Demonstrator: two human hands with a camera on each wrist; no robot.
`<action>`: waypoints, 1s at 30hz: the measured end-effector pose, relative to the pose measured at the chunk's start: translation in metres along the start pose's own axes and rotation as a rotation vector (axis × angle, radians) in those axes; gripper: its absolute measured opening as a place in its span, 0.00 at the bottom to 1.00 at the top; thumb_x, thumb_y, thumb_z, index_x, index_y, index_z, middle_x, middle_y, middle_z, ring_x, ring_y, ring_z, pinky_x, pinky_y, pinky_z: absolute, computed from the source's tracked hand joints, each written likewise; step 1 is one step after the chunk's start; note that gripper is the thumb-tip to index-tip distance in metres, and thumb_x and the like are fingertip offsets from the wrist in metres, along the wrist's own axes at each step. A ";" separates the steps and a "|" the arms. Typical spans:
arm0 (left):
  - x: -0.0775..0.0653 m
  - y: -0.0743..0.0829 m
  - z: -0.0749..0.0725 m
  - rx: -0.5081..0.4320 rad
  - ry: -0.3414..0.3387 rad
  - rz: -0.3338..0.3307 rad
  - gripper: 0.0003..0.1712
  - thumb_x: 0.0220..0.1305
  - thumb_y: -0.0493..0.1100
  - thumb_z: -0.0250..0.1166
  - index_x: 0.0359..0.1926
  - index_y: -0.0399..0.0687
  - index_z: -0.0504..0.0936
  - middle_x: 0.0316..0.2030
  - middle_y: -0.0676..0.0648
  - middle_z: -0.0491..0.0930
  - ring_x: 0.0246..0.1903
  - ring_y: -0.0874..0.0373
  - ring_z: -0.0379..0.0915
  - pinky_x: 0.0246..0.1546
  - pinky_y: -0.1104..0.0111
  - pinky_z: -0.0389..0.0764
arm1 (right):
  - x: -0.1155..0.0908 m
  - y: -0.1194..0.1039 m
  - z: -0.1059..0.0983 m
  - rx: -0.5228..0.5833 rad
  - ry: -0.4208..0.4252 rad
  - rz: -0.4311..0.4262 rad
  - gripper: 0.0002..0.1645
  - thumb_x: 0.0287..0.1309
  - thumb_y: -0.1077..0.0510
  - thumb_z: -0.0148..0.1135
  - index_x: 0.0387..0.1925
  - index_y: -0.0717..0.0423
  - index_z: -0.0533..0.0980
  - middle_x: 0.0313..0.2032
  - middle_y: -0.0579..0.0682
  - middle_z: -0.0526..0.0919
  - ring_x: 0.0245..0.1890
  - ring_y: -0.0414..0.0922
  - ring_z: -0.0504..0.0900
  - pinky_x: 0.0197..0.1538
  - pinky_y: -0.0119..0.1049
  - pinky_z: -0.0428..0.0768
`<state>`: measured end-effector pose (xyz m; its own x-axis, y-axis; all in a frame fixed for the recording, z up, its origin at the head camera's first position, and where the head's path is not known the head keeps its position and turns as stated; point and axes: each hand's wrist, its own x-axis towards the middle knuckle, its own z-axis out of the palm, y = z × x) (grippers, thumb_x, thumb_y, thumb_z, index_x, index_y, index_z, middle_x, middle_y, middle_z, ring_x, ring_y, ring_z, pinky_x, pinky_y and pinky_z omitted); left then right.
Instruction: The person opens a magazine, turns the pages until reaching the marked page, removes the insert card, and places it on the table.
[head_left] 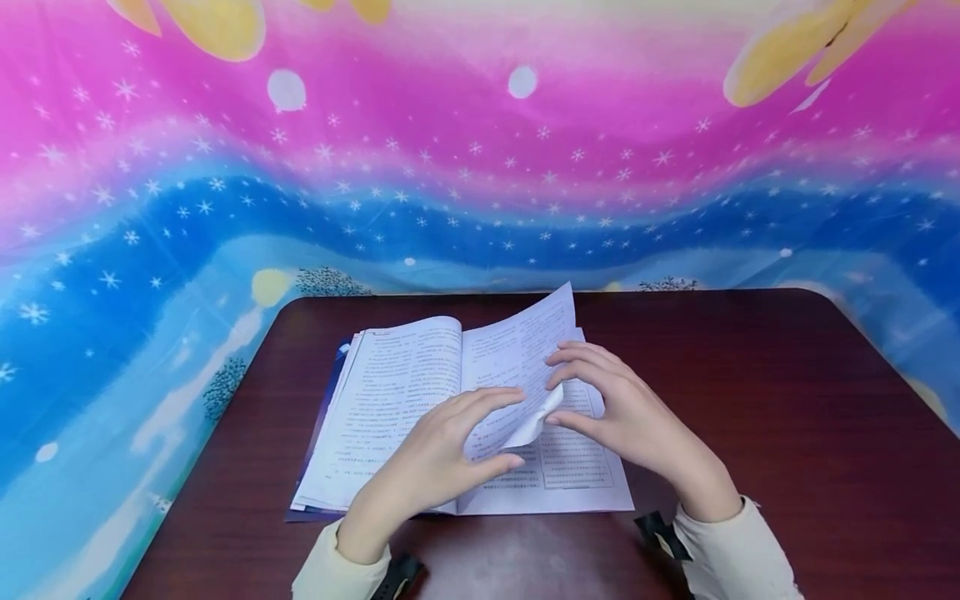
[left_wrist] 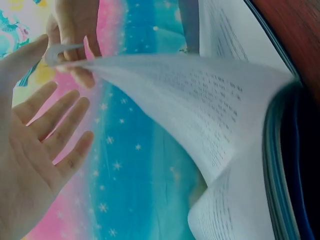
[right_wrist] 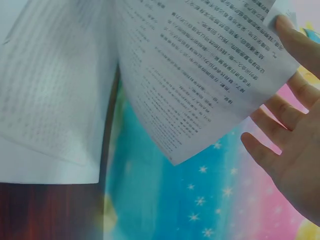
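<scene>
An open printed book (head_left: 397, 400) lies on the table, one page (head_left: 517, 350) raised from its right half with the lower corner curled up. My right hand (head_left: 637, 408) holds this page by its outer edge, thumb on one face and fingers behind, as the right wrist view shows. Over the book's middle is my left hand (head_left: 442, 442), thumb and fingers spread apart around nothing. In the left wrist view the left hand's fingers (left_wrist: 72, 117) are straight and separate, with the thumb close to the curled corner.
The dark reddish-brown table (head_left: 765, 400) extends on both sides of the book. Behind it hangs a pink and blue cloth (head_left: 465, 167) with snowflakes. A dark blue cover (head_left: 318, 450) shows under the book's left edge. Black straps (head_left: 662, 535) are at the wrists.
</scene>
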<state>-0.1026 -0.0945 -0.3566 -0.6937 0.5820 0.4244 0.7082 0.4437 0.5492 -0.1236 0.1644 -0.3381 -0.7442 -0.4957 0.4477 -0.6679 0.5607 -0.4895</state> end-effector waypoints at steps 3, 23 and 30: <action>0.002 0.002 0.003 0.011 0.033 0.048 0.35 0.57 0.50 0.75 0.65 0.53 0.75 0.60 0.55 0.77 0.60 0.60 0.72 0.58 0.61 0.75 | 0.001 -0.006 -0.002 -0.005 -0.011 0.007 0.22 0.45 0.57 0.80 0.42 0.44 0.80 0.57 0.46 0.78 0.66 0.49 0.67 0.66 0.53 0.66; -0.003 0.005 0.012 0.144 0.062 0.053 0.27 0.64 0.40 0.69 0.64 0.52 0.77 0.57 0.54 0.80 0.55 0.61 0.77 0.55 0.63 0.77 | -0.003 -0.014 -0.010 -0.062 0.003 -0.001 0.28 0.43 0.58 0.81 0.49 0.48 0.81 0.62 0.48 0.75 0.66 0.50 0.67 0.64 0.56 0.68; -0.005 0.006 0.008 0.150 0.086 0.036 0.26 0.64 0.38 0.69 0.63 0.52 0.79 0.55 0.54 0.82 0.53 0.61 0.78 0.54 0.63 0.78 | -0.006 -0.022 -0.016 -0.012 0.032 -0.056 0.28 0.47 0.61 0.78 0.52 0.48 0.80 0.63 0.48 0.75 0.65 0.48 0.69 0.65 0.41 0.68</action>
<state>-0.0940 -0.0897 -0.3615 -0.6719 0.5414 0.5054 0.7397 0.5244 0.4217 -0.1042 0.1657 -0.3181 -0.7052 -0.5048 0.4979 -0.7079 0.5411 -0.4540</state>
